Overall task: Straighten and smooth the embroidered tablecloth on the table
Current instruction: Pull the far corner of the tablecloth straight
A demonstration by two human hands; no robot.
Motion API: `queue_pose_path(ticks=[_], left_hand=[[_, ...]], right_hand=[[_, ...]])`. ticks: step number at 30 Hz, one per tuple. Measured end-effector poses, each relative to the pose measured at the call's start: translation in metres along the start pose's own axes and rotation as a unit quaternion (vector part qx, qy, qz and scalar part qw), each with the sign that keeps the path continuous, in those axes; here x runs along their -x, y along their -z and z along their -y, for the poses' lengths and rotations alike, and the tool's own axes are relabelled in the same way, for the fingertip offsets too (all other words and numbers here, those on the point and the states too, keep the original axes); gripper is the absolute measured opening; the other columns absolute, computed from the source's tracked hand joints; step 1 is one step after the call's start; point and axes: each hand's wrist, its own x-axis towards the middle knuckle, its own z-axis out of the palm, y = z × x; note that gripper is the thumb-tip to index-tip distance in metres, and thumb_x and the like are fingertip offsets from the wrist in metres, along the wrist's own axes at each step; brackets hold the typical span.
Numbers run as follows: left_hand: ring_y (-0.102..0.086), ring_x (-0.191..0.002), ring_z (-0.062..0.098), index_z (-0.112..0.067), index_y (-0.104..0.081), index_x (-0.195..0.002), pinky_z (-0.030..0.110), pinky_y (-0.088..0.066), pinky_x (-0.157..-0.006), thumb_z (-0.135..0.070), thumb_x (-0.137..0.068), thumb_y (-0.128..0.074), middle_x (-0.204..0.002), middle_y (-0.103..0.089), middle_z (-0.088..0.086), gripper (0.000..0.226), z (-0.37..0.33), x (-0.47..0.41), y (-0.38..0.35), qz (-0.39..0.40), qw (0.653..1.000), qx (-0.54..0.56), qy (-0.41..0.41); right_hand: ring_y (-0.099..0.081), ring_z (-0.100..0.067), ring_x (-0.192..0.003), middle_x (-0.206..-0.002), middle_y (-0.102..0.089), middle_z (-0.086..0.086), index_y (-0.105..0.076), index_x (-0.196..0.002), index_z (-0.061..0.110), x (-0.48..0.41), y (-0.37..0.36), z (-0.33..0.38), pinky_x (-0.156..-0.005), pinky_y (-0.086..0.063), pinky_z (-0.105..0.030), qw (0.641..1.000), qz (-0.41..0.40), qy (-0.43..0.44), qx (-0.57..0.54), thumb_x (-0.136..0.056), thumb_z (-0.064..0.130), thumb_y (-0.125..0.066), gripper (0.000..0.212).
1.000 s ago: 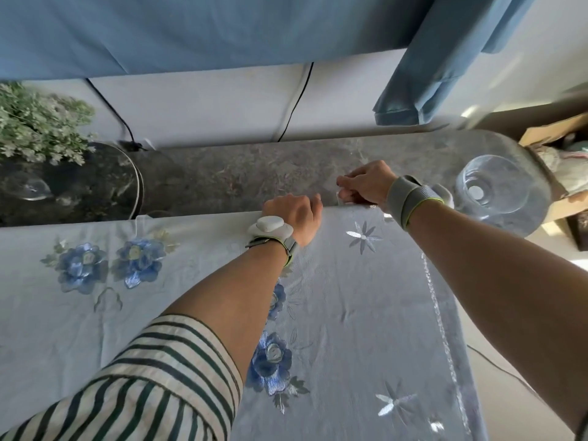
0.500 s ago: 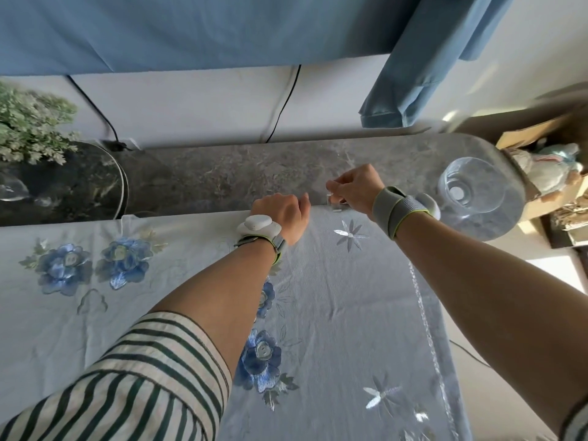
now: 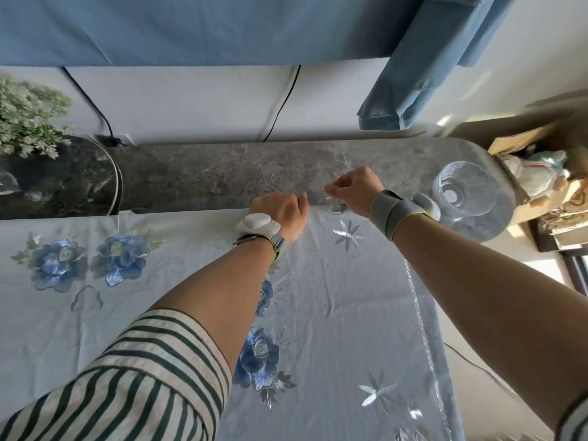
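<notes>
head view: left hand [image 3: 280, 214], right hand [image 3: 356, 189], each grip clamped on tablecloth [image 3: 343, 300] edge, marble table [image 3: 206, 173] beyond.

You see the tablecloth [image 3: 334, 297], pale blue with embroidered blue flowers, spread flat; far edge at 12 o'clock, faint creases toward 5 o'clock.

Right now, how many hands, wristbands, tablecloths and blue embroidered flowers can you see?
2 hands: left hand, right hand
2 wristbands
1 tablecloth
4 blue embroidered flowers
Total: 9
</notes>
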Motion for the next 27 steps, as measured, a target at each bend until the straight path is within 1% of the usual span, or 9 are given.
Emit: queue_pose_path(ticks=[4, 6, 9, 12, 14, 17, 18, 21, 27], left_hand=[[-0.051, -0.060, 0.029, -0.016, -0.041, -0.051, 0.031, -0.036, -0.061, -0.045, -0.100, -0.022, -0.062, -0.054, 0.006, 0.059, 0.000, 0.001, -0.002, 0.001, 1.000, 0.007, -0.001], [-0.054, -0.063, 0.029, -0.016, -0.040, -0.052, 0.031, -0.037, -0.063, -0.045, -0.100, -0.022, -0.068, -0.060, 0.009, 0.059, 0.000, 0.001, -0.001, -0.001, 1.000, 0.009, -0.002], [-0.057, -0.066, 0.030, -0.015, -0.044, -0.055, 0.031, -0.038, -0.064, -0.044, -0.100, -0.023, -0.077, -0.067, 0.012, 0.058, 0.000, 0.000, -0.001, -0.006, 1.000, 0.000, -0.001], [-0.064, -0.074, 0.032, -0.014, -0.054, -0.061, 0.032, -0.039, -0.066, -0.045, -0.100, -0.023, -0.080, -0.069, 0.013, 0.058, 0.000, 0.000, -0.003, -0.009, 1.000, -0.007, -0.003], [-0.064, -0.073, 0.032, -0.014, -0.054, -0.061, 0.032, -0.039, -0.066, -0.045, -0.100, -0.022, -0.079, -0.069, 0.013, 0.059, -0.001, 0.001, -0.002, -0.006, 1.000, -0.005, -0.003], [-0.064, -0.071, 0.031, -0.015, -0.053, -0.060, 0.031, -0.038, -0.064, -0.045, -0.100, -0.022, -0.078, -0.069, 0.012, 0.059, 0.000, 0.001, -0.002, -0.007, 1.000, -0.007, -0.004], [-0.064, -0.073, 0.032, -0.015, -0.055, -0.062, 0.031, -0.038, -0.064, -0.045, -0.100, -0.022, -0.078, -0.069, 0.012, 0.059, 0.000, 0.001, -0.002, -0.007, 1.000, -0.008, -0.005], [-0.065, -0.077, 0.034, -0.012, -0.061, -0.067, 0.032, -0.037, -0.065, -0.044, -0.100, -0.023, -0.081, -0.070, 0.014, 0.060, -0.002, 0.002, 0.001, -0.001, 1.000, -0.004, -0.010], [-0.057, -0.065, 0.030, -0.016, -0.041, -0.050, 0.031, -0.036, -0.062, -0.045, -0.099, -0.021, -0.075, -0.068, 0.011, 0.060, 0.002, 0.001, -0.002, 0.004, 1.000, -0.001, -0.002]], right_hand=[[-0.053, -0.002, -0.053, -0.062, -0.064, 0.003, -0.075, -0.088, 0.013, 0.003, -0.002, -0.001, -0.050, -0.040, -0.016, 1.000, 0.004, 0.007, 0.020, -0.087, 0.034, -0.067, 0.022], [-0.054, -0.005, -0.053, -0.061, -0.064, 0.002, -0.076, -0.086, 0.012, 0.004, -0.001, 0.000, -0.051, -0.041, -0.017, 0.999, -0.007, 0.012, 0.032, -0.087, 0.034, -0.067, 0.023], [-0.054, -0.006, -0.055, -0.066, -0.066, -0.001, -0.077, -0.088, 0.011, 0.003, -0.002, -0.002, -0.056, -0.044, -0.019, 0.999, -0.017, 0.022, 0.037, -0.086, 0.033, -0.067, 0.024], [-0.052, -0.004, -0.054, -0.069, -0.067, -0.001, -0.077, -0.090, 0.011, 0.003, -0.003, -0.002, -0.062, -0.046, -0.022, 0.999, -0.013, 0.016, 0.044, -0.086, 0.033, -0.068, 0.025], [-0.052, -0.004, -0.053, -0.068, -0.066, -0.001, -0.077, -0.090, 0.011, 0.005, -0.003, -0.002, -0.060, -0.045, -0.021, 0.998, -0.014, 0.019, 0.050, -0.087, 0.033, -0.067, 0.024], [-0.051, -0.003, -0.050, -0.068, -0.067, -0.001, -0.077, -0.089, 0.011, 0.007, -0.003, -0.001, -0.049, -0.040, -0.015, 0.998, -0.004, 0.026, 0.059, -0.087, 0.033, -0.066, 0.025], [-0.052, -0.005, -0.051, -0.069, -0.068, -0.001, -0.077, -0.089, 0.012, 0.008, -0.003, -0.001, -0.049, -0.040, -0.015, 0.998, -0.001, 0.022, 0.062, -0.087, 0.034, -0.066, 0.025], [-0.059, -0.012, -0.062, -0.076, -0.072, -0.007, -0.078, -0.088, 0.012, 0.009, -0.003, 0.000, -0.063, -0.048, -0.023, 0.997, -0.015, 0.017, 0.074, -0.086, 0.034, -0.067, 0.025], [-0.060, -0.016, -0.066, -0.071, -0.069, -0.006, -0.077, -0.089, 0.010, 0.019, -0.011, -0.001, -0.069, -0.050, -0.028, 0.994, -0.024, 0.044, 0.099, -0.088, 0.032, -0.065, 0.026]])
